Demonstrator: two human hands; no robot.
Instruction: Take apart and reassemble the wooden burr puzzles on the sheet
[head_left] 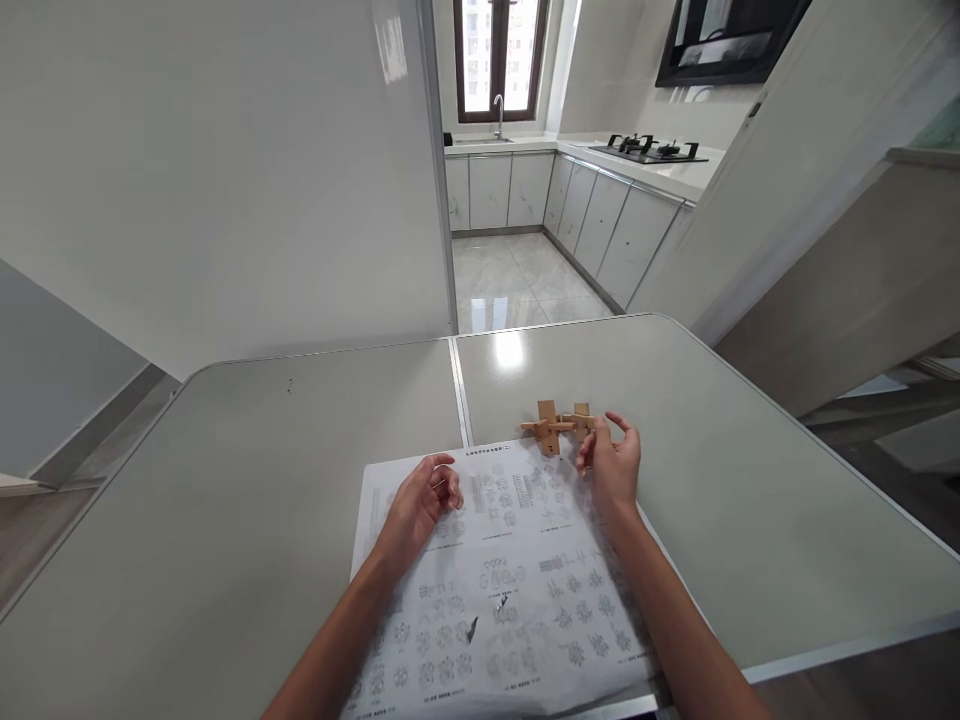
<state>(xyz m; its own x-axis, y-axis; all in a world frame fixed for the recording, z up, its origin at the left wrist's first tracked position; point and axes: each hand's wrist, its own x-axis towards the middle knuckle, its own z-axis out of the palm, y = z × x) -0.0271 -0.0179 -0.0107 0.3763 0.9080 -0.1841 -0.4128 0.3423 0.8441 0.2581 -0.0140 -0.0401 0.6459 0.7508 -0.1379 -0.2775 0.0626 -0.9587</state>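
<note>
The paper (517,545) is too finely printed to read; at its one o'clock the right hand (616,468) partly hides the wooden pieces (549,426), grip unclear; the window (499,60) is cut off at twelve o'clock

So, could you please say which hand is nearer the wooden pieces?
The right hand, right at the wooden pieces; the left hand is well apart, over the printed sheet.

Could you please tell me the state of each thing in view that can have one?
Left hand: loosely curled, no object visible in it.
Right hand: fingers bent at the wooden pieces; grip unclear.
Wooden pieces: crossed together.
Printed sheet: spread open, printed side up.
Cabinet doors: shut.
Stove: no flame visible.
Faucet: too far to tell.
</note>
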